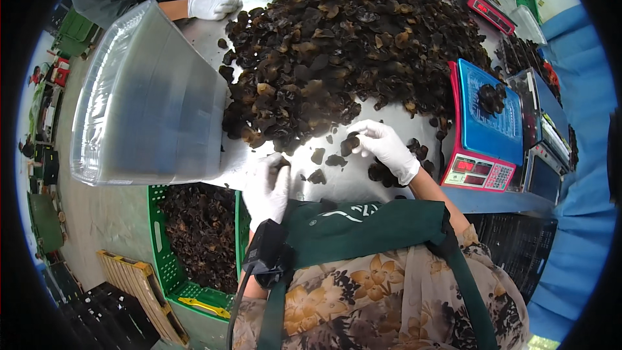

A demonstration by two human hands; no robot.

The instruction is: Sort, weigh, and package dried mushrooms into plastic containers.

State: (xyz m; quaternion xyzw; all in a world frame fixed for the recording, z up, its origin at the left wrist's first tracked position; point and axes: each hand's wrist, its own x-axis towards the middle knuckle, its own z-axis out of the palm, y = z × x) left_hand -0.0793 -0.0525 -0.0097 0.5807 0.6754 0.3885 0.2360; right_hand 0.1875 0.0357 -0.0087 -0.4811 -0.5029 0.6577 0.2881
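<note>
My left hand (pixel 266 188), in a white glove, is at the near left of the metal table (pixel 301 184), its fingers closed around a dark piece of wood ear fungus (pixel 281 162) that shows only in part. My right hand (pixel 384 148), gloved too, pinches another dark fungus piece (pixel 349 145) between thumb and fingers, just above the tabletop. A large heap of dark brown wood ear fungus (pixel 340 48) lies beyond both hands. A few loose pieces (pixel 317 176) rest between them, and a small cluster (pixel 384 173) lies beneath my right wrist.
Stacked clear plastic trays (pixel 155 102) stand at left. A red scale with a blue pan (pixel 491 107) holding fungus is at right; another scale (pixel 487 7) is farther back. A green crate (pixel 158 243) of fungus stands below left. Co-workers' gloved hands (pixel 214 5) are across the table.
</note>
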